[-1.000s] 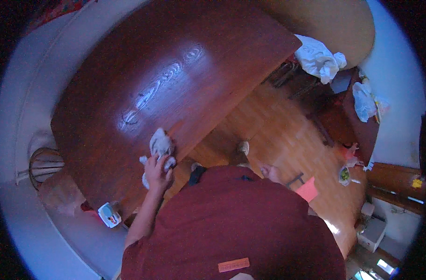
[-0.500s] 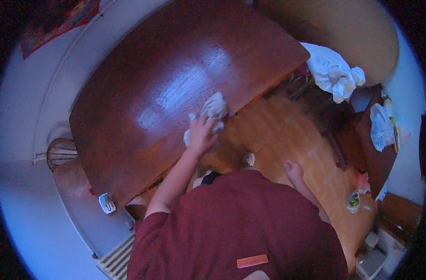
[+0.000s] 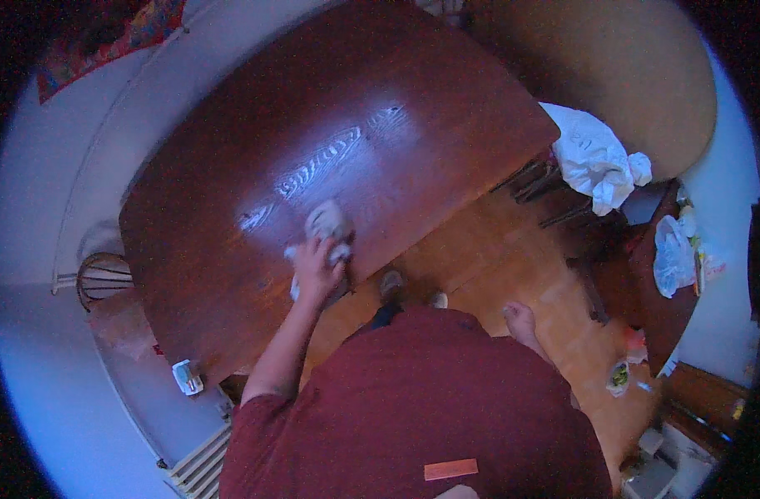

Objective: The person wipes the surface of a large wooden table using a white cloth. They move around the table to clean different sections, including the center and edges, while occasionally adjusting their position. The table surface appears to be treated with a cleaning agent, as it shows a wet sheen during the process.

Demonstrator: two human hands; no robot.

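Note:
My left hand [image 3: 316, 273] presses a crumpled pale cloth [image 3: 328, 223] onto the dark red-brown wooden table [image 3: 230, 150], near its front edge. The fingers grip the cloth, and its white folds stick out on both sides of the hand. Glossy light patches with wood grain show just beyond the cloth. Away from the table, my right hand [image 3: 519, 319] hangs over the floor at my right side. Its fingers are curled in, and nothing shows in them.
A white plastic bag [image 3: 596, 154] sits beyond the table's right corner. Farther right, another clear bag [image 3: 673, 256] lies on a dark cabinet. A small white box [image 3: 188, 377] rests by the table's near left corner. A bag with green contents [image 3: 618, 378] is on the wooden floor.
My left hand has slid the cloth left and slightly nearer along the table. My right hand has stayed at my side, a little lower.

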